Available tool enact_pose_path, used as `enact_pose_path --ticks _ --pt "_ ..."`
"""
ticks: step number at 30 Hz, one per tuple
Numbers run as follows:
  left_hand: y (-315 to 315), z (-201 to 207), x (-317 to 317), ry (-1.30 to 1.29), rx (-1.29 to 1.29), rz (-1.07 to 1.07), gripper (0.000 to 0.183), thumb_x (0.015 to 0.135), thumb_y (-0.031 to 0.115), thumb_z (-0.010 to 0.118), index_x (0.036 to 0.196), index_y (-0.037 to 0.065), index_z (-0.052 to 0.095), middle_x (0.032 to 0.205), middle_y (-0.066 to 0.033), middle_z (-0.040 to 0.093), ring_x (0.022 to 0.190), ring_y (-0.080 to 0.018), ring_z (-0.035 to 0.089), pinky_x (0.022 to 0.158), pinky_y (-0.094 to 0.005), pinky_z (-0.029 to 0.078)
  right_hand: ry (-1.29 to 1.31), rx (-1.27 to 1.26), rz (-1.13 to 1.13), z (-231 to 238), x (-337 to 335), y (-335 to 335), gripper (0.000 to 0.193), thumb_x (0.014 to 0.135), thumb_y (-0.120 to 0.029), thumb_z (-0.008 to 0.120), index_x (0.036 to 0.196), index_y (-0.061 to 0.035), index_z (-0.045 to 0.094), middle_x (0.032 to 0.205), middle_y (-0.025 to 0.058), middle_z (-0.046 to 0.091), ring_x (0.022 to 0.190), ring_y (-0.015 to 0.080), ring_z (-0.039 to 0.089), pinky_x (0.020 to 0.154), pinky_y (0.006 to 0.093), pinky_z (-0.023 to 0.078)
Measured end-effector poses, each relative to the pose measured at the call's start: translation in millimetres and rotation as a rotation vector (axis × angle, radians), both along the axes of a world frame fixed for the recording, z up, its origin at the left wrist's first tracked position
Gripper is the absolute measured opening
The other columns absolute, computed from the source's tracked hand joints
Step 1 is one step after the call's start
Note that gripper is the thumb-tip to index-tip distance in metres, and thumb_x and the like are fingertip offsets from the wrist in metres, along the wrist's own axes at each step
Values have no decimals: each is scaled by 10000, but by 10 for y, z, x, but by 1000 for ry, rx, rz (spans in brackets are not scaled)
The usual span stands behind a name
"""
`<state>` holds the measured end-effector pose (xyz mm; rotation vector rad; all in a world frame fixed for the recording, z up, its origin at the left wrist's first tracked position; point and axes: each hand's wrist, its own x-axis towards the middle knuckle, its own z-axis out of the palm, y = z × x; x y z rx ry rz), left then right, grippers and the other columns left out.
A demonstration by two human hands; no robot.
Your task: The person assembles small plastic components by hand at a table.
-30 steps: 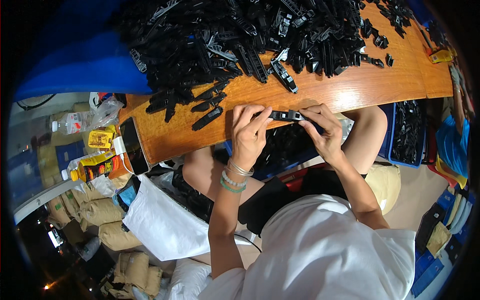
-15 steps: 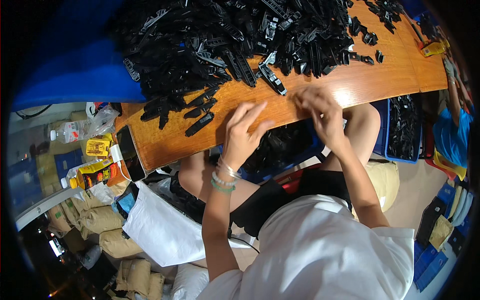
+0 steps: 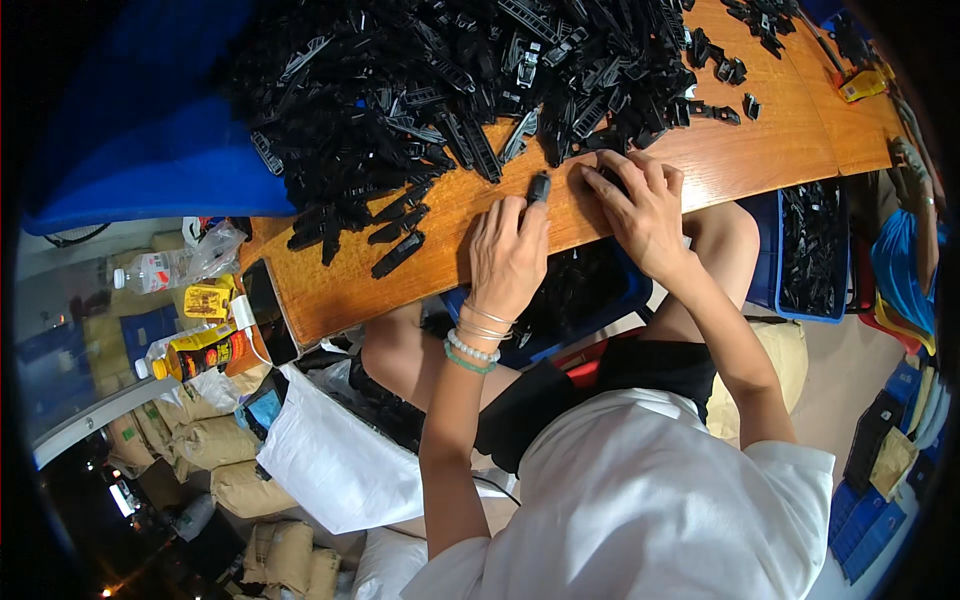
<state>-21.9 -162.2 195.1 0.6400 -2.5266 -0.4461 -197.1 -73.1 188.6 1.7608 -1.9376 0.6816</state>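
Observation:
My left hand [image 3: 507,250], bracelets at its wrist, is closed near the front of the wooden table [image 3: 350,295]. Out of its fingers sticks the end of a narrow black plastic part [image 3: 540,187]. To the right, my right hand [image 3: 645,210] rests on the tabletop with bent fingers around another black plastic part [image 3: 608,177], mostly hidden beneath them. Just beyond both hands spreads a big heap of black plastic parts [image 3: 400,100], many long and ladder-like. A few separate pieces [image 3: 400,254] lie left of my left hand.
Under the table edge, a blue bin [image 3: 630,300] of black parts stands between my legs; another blue bin [image 3: 840,300] is at right. Bottles [image 3: 200,350] and a phone [image 3: 268,310] sit at left. Blue sheeting [image 3: 150,170] borders the heap. Another person's arm [image 3: 925,210] shows far right.
My left hand has closed on a black part. My right hand, blurred before, has settled on the table over another one. The part lying at the heap's front edge has left its place.

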Motion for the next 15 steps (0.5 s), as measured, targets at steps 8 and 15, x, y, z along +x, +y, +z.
enact_pose_path --ticks 8,15 --pt "51 -129 181 199 148 198 205 757 73 727 910 4 610 933 -130 572 893 -329 540 789 -426 445 -64 69 130 32 -211 -191 231 741 -112 661 967 -68 642 997 32 577 922 212 510 769 360 363" --pt "58 -153 184 216 171 126 199 768 78 727 938 15 643 928 -104 573 886 -303 534 785 -402 434 -194 32 114 -8 -196 -395 127 729 -72 703 837 -57 638 977 31 582 904 220 502 775 363 360"
